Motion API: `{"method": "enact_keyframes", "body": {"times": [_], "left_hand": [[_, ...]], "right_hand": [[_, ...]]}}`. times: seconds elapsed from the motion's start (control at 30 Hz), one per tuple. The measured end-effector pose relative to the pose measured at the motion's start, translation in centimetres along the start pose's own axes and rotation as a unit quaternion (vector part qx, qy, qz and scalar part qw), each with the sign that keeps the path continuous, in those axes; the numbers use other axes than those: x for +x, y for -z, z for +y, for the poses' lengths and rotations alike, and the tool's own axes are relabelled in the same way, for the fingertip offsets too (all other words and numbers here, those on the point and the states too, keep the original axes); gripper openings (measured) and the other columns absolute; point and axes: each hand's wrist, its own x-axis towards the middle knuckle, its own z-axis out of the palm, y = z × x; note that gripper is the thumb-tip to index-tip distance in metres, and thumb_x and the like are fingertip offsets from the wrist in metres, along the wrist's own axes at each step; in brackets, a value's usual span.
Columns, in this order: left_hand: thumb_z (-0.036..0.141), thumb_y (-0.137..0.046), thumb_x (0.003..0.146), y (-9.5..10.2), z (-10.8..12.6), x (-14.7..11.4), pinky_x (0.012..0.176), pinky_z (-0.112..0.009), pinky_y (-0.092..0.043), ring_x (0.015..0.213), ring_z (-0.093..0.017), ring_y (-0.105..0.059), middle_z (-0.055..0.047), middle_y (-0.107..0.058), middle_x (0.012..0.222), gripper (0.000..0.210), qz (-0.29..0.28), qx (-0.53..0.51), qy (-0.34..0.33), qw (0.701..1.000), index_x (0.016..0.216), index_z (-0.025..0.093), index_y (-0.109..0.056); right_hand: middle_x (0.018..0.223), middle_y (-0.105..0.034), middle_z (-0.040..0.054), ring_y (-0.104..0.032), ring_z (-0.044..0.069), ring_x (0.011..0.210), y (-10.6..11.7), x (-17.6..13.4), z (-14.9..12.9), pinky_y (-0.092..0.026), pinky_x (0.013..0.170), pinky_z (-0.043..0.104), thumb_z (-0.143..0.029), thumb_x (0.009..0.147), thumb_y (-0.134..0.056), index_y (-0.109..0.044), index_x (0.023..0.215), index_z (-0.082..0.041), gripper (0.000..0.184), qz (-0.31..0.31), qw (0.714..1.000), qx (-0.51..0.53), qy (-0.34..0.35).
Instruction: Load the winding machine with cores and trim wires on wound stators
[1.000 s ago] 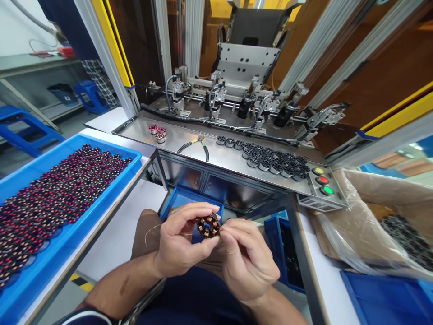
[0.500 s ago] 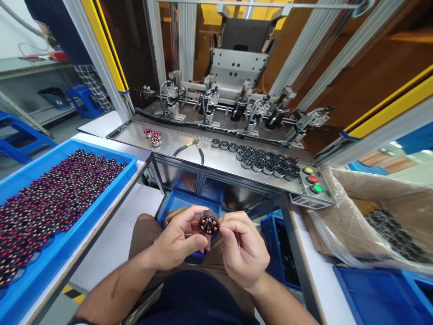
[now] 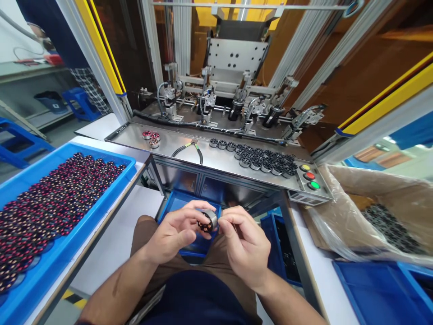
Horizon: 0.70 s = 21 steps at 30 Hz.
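Note:
Over my lap, my left hand (image 3: 174, 234) holds a motor stator (image 3: 210, 218) between its fingers, a ring with a grey metal outer side and copper windings inside. The stator is tilted, its wound face turned toward the lower left. Close by its right side, my right hand (image 3: 245, 243) is closed in a pinch, thumb against forefinger. A thin copper wire (image 3: 234, 227) shows at those fingers; where it runs to the stator is hard to make out. On the metal ledge ahead lie cutting pliers (image 3: 189, 147) with black and green handles, spread apart.
Left stands a blue tray (image 3: 130, 168) of many wound stators. Three red-wound stators (image 3: 154, 141) and rows of black cores (image 3: 264, 159) sit on the ledge (image 3: 165, 155), before machine fixtures. Push buttons (image 3: 309, 176) and a plastic-lined box (image 3: 338, 198) are right. A person (image 3: 47, 27) stands far left.
My left hand has turned the stator, so its grey outer side now faces right instead of its wound face facing me. My right hand stays beside it, pinched. The view has shifted slightly.

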Motion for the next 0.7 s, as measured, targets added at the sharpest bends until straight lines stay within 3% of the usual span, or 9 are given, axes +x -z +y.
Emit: {"method": "enact_keyframes", "body": {"times": [0.1,0.23,0.3,0.37,0.43,0.57,0.7], "left_hand": [[0.036,-0.08,0.078,-0.2,0.2,-0.1,0.092,-0.038,-0.054,0.113,-0.025,-0.063,-0.011,-0.064,0.119,0.027,0.04,0.002,-0.027,0.999,0.092,0.02,-0.064],[0.036,-0.088,0.067,-0.7,0.1,0.1,0.103,-0.039,-0.049,0.124,-0.025,-0.06,-0.004,-0.07,0.11,0.044,0.09,-0.044,-0.064,0.993,0.092,0.023,-0.054],[0.044,-0.087,0.067,-0.8,0.0,0.3,0.094,-0.033,-0.054,0.11,-0.022,-0.068,-0.006,-0.071,0.106,0.05,0.077,-0.056,-0.003,0.995,0.098,0.021,-0.056],[0.053,-0.079,0.072,-0.7,-0.2,0.3,0.071,-0.026,-0.058,0.082,-0.018,-0.073,-0.007,-0.072,0.09,0.05,0.009,-0.073,0.091,0.993,0.099,0.017,-0.057],[0.052,-0.071,0.081,-0.6,-0.5,0.3,0.054,-0.021,-0.054,0.063,-0.015,-0.071,-0.005,-0.071,0.075,0.044,-0.049,-0.09,0.144,0.984,0.097,0.014,-0.056],[0.038,-0.071,0.086,-0.9,-0.8,0.2,0.055,-0.02,-0.056,0.067,-0.016,-0.074,-0.005,-0.073,0.08,0.035,-0.028,-0.093,0.114,0.989,0.107,0.016,-0.054],[0.032,-0.074,0.084,-1.4,-0.8,0.3,0.059,-0.02,-0.058,0.069,-0.015,-0.074,-0.001,-0.07,0.083,0.032,0.004,-0.091,0.06,0.994,0.108,0.019,-0.057]], "right_hand": [[0.067,-0.061,0.0019,-0.059,0.014,0.062,0.0,0.2,-0.2,-0.047,0.055,0.027,-0.009,0.09,-0.057,-0.06,0.072,-0.018,0.021,-0.007,1.0,0.011,-0.013],[0.067,-0.061,0.001,-0.06,0.014,0.062,0.3,0.2,-0.2,-0.049,0.055,0.027,-0.005,0.088,-0.056,-0.061,0.078,-0.019,0.018,-0.018,0.999,0.014,0.047],[0.069,-0.064,0.0015,-0.062,0.015,0.063,0.6,0.2,-0.1,-0.051,0.055,0.026,-0.004,0.087,-0.057,-0.062,0.084,-0.02,0.017,-0.023,0.996,-0.003,0.085],[0.072,-0.066,0.0023,-0.064,0.015,0.064,0.9,0.1,0.1,-0.053,0.055,0.026,-0.004,0.086,-0.058,-0.062,0.088,-0.021,0.017,-0.034,0.993,-0.027,0.113],[0.074,-0.068,0.0028,-0.066,0.015,0.066,1.3,0.1,0.3,-0.055,0.056,0.026,-0.005,0.086,-0.059,-0.062,0.09,-0.021,0.017,-0.047,0.989,-0.051,0.131],[0.075,-0.067,0.0031,-0.066,0.015,0.066,1.7,-0.1,0.2,-0.056,0.057,0.025,-0.005,0.086,-0.058,-0.062,0.09,-0.02,0.016,-0.054,0.985,-0.076,0.145],[0.072,-0.065,0.0023,-0.063,0.014,0.064,1.2,-0.3,-0.1,-0.052,0.056,0.026,-0.005,0.086,-0.058,-0.062,0.087,-0.02,0.016,-0.018,0.992,-0.06,0.112]]}}
